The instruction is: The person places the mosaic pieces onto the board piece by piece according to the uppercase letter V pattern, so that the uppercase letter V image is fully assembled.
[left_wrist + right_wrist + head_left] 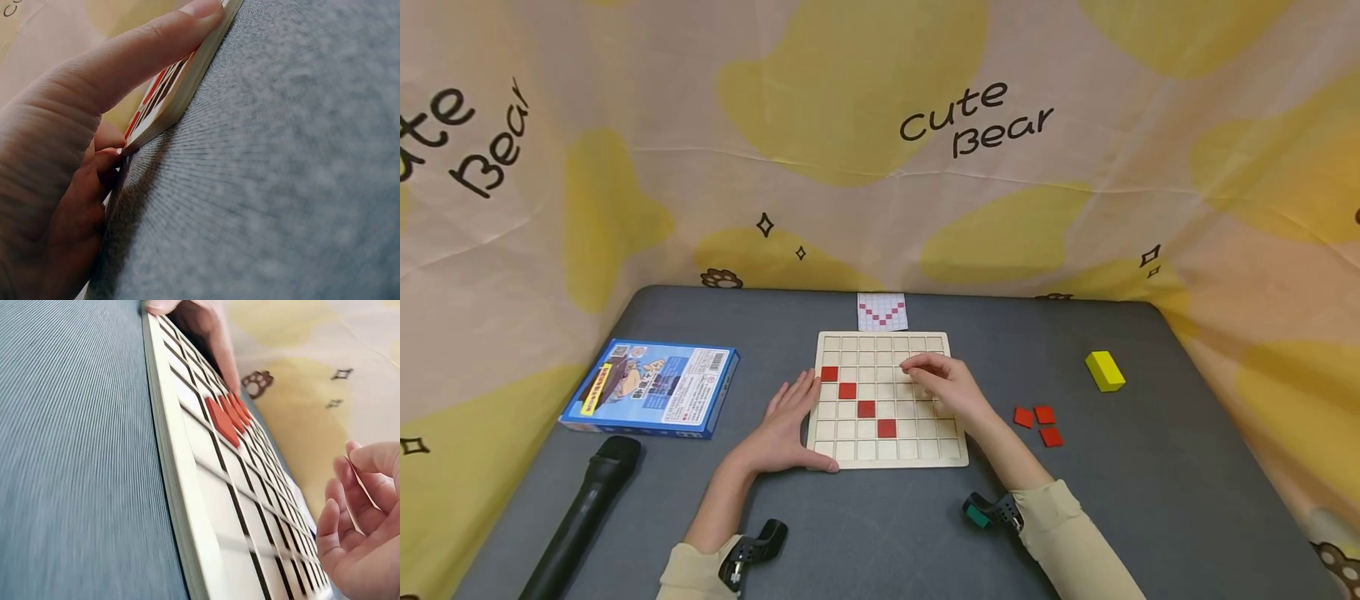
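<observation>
My left hand [784, 429] is on the board [865, 451], near-left corner: fingers roughly straight along the left edge, thumb spread wide off them and resting on the near edge. Board lies flat on the grey table [865, 533], right in front of me.

Four red squares [867, 409] sit in its grid, corner to corner, diagonal running from the left side down toward the near middle.

My right hand [951, 390] is over the board's right half, fingers bent, thumb and forefinger tips about together. Can't tell from either view if anything's between them.

Three loose red pieces [1023, 417] grouped on the table right of the board, yellow block [1105, 372] farther out beyond them. Pattern card [882, 312] just past the far edge, red V on it. Off left: blue box [651, 387], black microphone [583, 517] nearer me.
</observation>
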The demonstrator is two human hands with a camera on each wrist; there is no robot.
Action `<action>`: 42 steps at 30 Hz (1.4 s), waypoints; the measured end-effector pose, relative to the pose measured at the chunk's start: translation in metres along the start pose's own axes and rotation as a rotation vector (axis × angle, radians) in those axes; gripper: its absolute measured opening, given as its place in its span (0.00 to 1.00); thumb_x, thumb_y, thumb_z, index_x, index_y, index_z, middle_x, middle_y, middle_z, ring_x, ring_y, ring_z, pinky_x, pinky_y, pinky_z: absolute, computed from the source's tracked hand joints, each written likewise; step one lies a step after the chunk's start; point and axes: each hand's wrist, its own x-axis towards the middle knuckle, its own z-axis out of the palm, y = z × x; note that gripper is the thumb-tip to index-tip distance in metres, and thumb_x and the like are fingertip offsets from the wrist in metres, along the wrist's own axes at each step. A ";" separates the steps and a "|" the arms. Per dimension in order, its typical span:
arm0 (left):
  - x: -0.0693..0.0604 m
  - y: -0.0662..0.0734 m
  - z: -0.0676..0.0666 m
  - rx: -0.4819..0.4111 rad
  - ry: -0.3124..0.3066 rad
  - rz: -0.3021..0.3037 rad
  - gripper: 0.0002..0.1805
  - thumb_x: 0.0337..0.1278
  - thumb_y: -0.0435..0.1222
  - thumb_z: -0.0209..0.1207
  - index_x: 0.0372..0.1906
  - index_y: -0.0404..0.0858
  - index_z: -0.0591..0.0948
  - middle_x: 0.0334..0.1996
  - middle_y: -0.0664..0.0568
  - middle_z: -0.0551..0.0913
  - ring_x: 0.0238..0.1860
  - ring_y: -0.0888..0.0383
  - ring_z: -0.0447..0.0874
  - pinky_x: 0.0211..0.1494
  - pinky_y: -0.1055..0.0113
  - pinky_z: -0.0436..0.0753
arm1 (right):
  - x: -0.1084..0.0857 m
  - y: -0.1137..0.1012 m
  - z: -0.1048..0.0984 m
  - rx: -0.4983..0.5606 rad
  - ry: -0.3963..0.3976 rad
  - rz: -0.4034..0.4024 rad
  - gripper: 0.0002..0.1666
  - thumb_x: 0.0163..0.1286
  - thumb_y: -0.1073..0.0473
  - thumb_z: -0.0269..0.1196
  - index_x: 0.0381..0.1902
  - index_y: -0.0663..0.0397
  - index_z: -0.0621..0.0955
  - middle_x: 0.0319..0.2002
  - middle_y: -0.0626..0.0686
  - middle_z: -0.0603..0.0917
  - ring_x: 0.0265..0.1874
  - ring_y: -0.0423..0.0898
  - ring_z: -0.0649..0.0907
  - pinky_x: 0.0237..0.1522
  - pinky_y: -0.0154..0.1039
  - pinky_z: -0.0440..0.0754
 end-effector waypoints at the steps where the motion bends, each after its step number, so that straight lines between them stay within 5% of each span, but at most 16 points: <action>1: 0.000 0.000 0.000 -0.001 0.001 0.002 0.72 0.31 0.59 0.76 0.76 0.28 0.48 0.77 0.39 0.41 0.77 0.45 0.35 0.73 0.46 0.35 | -0.003 0.001 -0.005 0.001 0.002 0.010 0.16 0.72 0.58 0.60 0.50 0.63 0.83 0.48 0.58 0.84 0.41 0.54 0.77 0.39 0.39 0.76; 18: -0.002 -0.002 -0.001 0.002 0.000 -0.017 0.73 0.29 0.60 0.76 0.76 0.30 0.48 0.78 0.41 0.41 0.77 0.47 0.34 0.73 0.47 0.35 | -0.052 0.020 -0.074 -0.178 0.080 0.028 0.16 0.72 0.54 0.61 0.51 0.59 0.83 0.48 0.59 0.84 0.42 0.56 0.79 0.41 0.39 0.79; 24: -0.001 -0.003 0.000 0.008 0.000 -0.020 0.73 0.29 0.61 0.75 0.76 0.31 0.47 0.78 0.41 0.41 0.77 0.47 0.34 0.73 0.47 0.35 | -0.071 0.029 -0.096 -0.467 0.157 -0.082 0.11 0.69 0.57 0.64 0.48 0.53 0.85 0.39 0.52 0.84 0.33 0.49 0.79 0.32 0.36 0.78; 30: 0.000 -0.002 0.000 0.008 0.005 -0.019 0.73 0.29 0.61 0.75 0.76 0.30 0.48 0.78 0.41 0.41 0.77 0.47 0.34 0.73 0.47 0.35 | -0.085 0.038 -0.114 -0.749 0.241 -0.202 0.12 0.61 0.63 0.69 0.44 0.53 0.85 0.43 0.55 0.84 0.41 0.53 0.77 0.43 0.50 0.74; 42: 0.000 -0.002 0.001 0.004 0.002 -0.013 0.73 0.29 0.61 0.76 0.76 0.31 0.48 0.78 0.42 0.41 0.77 0.47 0.34 0.73 0.47 0.35 | -0.094 0.041 -0.122 -0.809 0.171 -0.153 0.15 0.57 0.64 0.72 0.44 0.54 0.85 0.41 0.54 0.84 0.39 0.50 0.75 0.40 0.48 0.74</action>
